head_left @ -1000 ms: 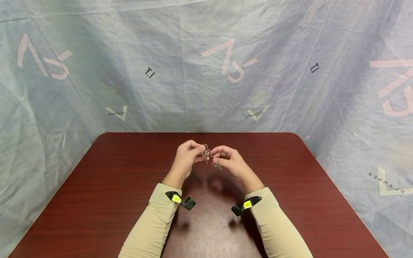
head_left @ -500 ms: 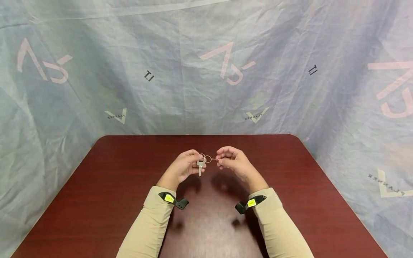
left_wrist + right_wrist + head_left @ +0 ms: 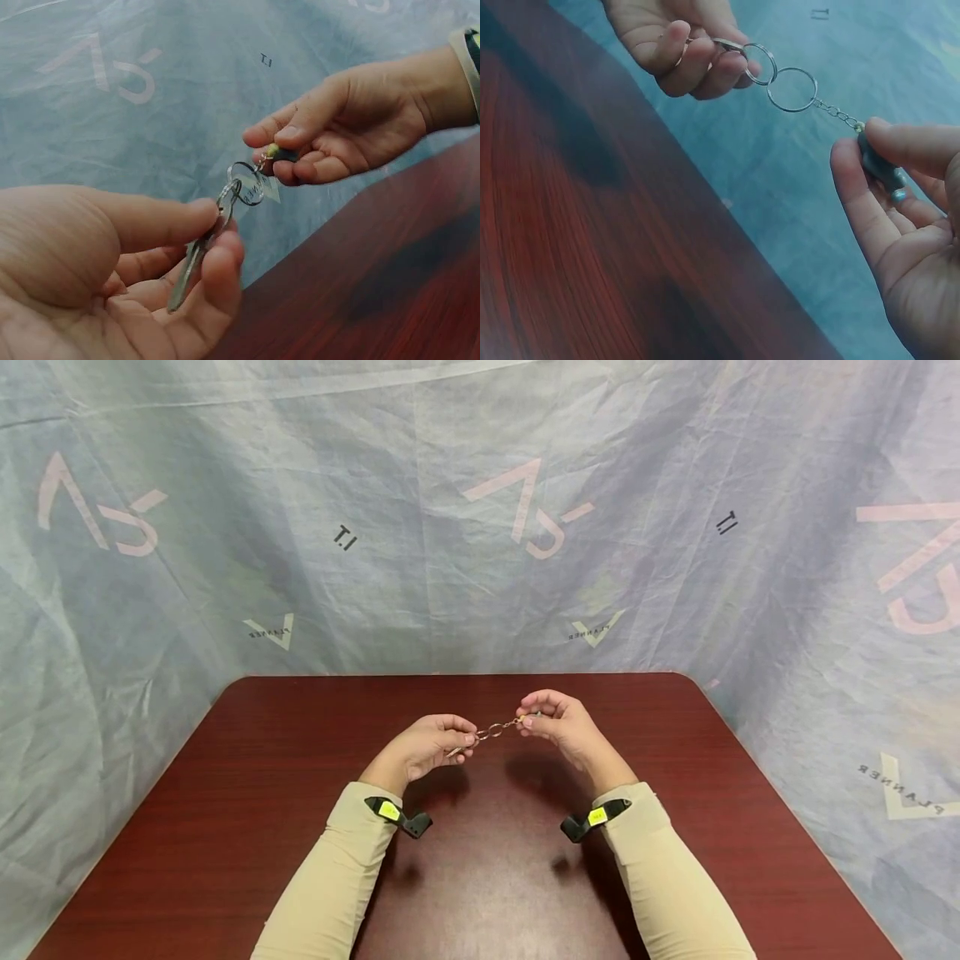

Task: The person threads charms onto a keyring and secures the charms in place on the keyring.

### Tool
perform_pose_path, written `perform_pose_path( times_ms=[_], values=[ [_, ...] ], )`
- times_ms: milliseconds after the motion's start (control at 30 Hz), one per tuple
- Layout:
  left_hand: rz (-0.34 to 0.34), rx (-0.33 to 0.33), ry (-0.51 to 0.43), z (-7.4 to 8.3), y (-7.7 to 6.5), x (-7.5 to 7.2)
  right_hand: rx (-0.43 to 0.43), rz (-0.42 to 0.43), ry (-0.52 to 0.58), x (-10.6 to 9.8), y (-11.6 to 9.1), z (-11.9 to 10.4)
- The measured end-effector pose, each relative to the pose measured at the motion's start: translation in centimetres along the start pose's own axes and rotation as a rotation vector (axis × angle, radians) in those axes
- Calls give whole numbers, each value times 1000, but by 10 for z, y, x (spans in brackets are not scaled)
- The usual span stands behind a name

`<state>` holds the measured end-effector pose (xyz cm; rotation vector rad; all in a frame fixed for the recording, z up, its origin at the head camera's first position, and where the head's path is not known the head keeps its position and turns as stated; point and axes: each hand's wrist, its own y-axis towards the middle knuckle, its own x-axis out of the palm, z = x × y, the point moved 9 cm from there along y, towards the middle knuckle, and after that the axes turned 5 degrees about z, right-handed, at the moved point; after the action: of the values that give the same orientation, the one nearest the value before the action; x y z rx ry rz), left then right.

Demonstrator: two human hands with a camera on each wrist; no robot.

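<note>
Between thumb and fingers, my left hand (image 3: 431, 745) pinches the bow of a silver key (image 3: 187, 274), whose blade points down toward the palm. A split ring (image 3: 773, 56) passes from the key and links with a second, larger ring (image 3: 793, 68). From that larger ring a short chain (image 3: 836, 112) runs to a small dark keychain charm (image 3: 877, 161) with a yellowish top and a pale blue-green end. My right hand (image 3: 567, 727) pinches this charm, partly covering it. Rings and chain stretch nearly straight between both hands, above the table.
A dark red wood-grain table (image 3: 480, 860) with rounded far corners lies below the hands. Printed cloth (image 3: 420, 527) hangs behind it and along both sides. Black camera mounts (image 3: 405, 818) sit on the sleeve cuffs.
My hands have drawn apart, the right hand moving right, stretching the rings and chain between them. The key, hanging flat in view half a second ago, has turned and is mostly hidden by the left fingers.
</note>
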<state>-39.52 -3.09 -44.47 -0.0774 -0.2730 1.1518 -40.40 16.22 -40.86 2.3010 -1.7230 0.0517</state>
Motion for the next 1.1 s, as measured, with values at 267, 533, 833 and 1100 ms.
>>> perform_pose_path(
  times_ms=[267, 533, 833, 1100],
  values=[
    [158, 111, 241, 3, 14, -19, -7, 13, -271, -9, 3, 6],
    [254, 185, 492, -2, 26, -24, -42, 8, -534, -17, 11, 25],
    [312, 236, 760, -10, 30, -24, -31, 15, -782, -19, 10, 45],
    [332, 224, 880, -17, 34, -25, 22, 0, -800, -18, 5, 55]
  ],
)
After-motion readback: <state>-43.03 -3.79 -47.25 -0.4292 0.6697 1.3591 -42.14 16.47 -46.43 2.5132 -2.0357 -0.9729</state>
